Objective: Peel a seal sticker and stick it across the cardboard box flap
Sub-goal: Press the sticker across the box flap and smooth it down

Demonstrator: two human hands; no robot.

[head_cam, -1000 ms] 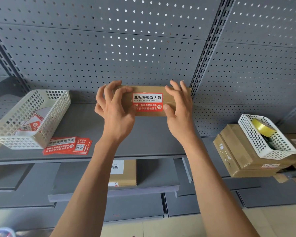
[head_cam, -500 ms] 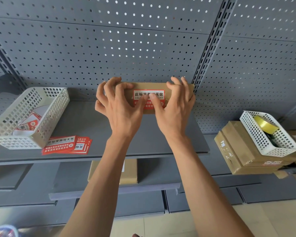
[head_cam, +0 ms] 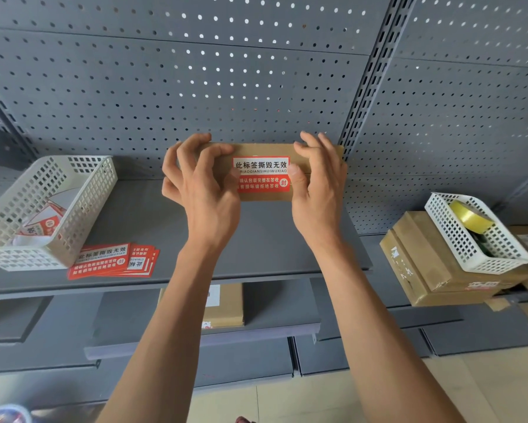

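Note:
A flat brown cardboard box (head_cam: pixel 302 149) stands at the back of the grey shelf (head_cam: pixel 140 227), against the pegboard. A red and white seal sticker (head_cam: pixel 261 175) lies across its flap seam in the middle of the box. My left hand (head_cam: pixel 200 184) grips the box's left end, fingers curled over the top edge, thumb at the sticker's left edge. My right hand (head_cam: pixel 317 181) holds the right end, its thumb pressing the sticker's right edge.
A white mesh basket (head_cam: pixel 73 206) with peeled backing papers sits at the left, a stack of red seal stickers (head_cam: pixel 110 259) beside it. At the right, cardboard boxes (head_cam: pixel 424 264) carry a second basket (head_cam: pixel 482 236) with a yellow tape roll (head_cam: pixel 470 216). Another box (head_cam: pixel 226 306) lies on the lower shelf.
My thumbs met over the middle of the sticker half a second ago; now they have slid apart to its left and right edges. The box has stayed in place.

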